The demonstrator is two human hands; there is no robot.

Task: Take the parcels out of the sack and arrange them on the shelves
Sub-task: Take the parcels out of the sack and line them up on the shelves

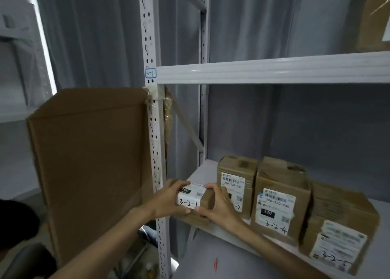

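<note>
Parcel storeroom, probably — metal shelving [274, 72], labelled boxes [278, 202]

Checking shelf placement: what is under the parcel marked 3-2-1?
The parcel marked 3-2-1, gripped by the left hand and right hand, sits over another brown box at the shelf edge; contact is hidden.
</note>
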